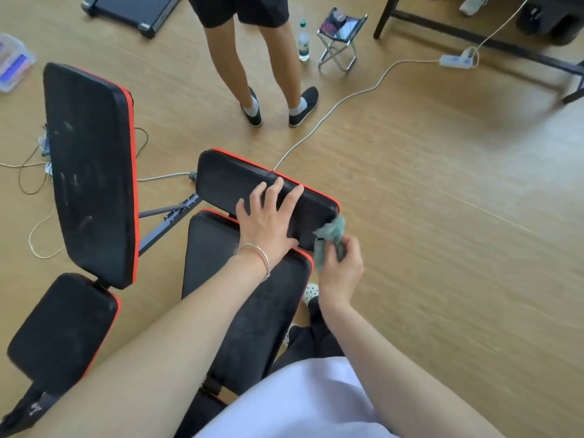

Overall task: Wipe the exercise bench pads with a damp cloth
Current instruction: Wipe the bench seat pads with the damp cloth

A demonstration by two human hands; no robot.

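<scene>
White shirt [300,403] fills my lower edge, with both bare forearms reaching out from it. From my remote seat I see the left hand [268,216] lying flat on the small pad [227,181], fingers straight and spread, holding nothing. A bracelet [257,257] circles its wrist. That pad is black with red trim and tilts up just beyond the long pad [215,263], which the left forearm crosses. The right hand [339,270] has its fingers curled round a bunched green cloth [330,235] at the small pad's right end. Blur keeps me from telling whether the cloth touches the pad. To the left lies a second bench [90,172] with smudged black pads. Farther off, a person's legs [227,64] stand on the wood floor [442,216], near a bottle [303,41] and a folding stool [339,36].
</scene>
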